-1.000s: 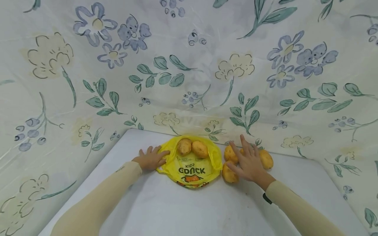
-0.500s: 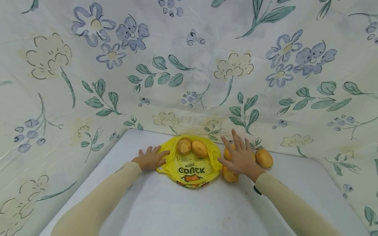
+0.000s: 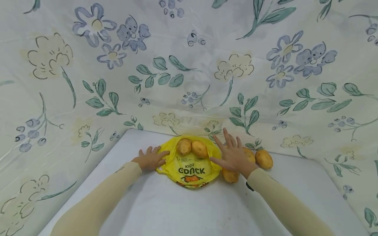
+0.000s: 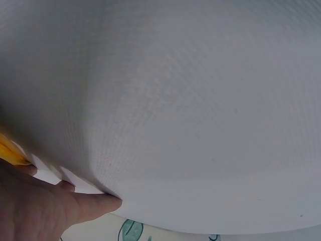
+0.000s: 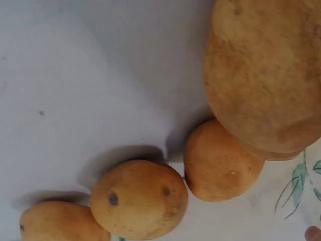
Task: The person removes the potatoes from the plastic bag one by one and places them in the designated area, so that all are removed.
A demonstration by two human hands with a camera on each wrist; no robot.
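A yellow plastic bag printed with dark letters lies on the white table. Two potatoes rest on its far part. My left hand lies flat with straight fingers on the table, its thumb touching the bag's left edge; the left wrist view shows its fingers on the white surface and a sliver of the yellow bag. My right hand hovers with spread fingers at the bag's right edge, holding nothing. Loose potatoes lie under and beside it; the right wrist view shows several potatoes close up.
A flower-printed cloth hangs behind and on both sides of the table, meeting it just past the bag. The loose potatoes sit close to the cloth at the back right. Bare white table stretches toward me.
My right hand has moved left and away from me, off the loose potatoes toward the bag's right edge. The left hand, the bag and the potatoes have stayed put.
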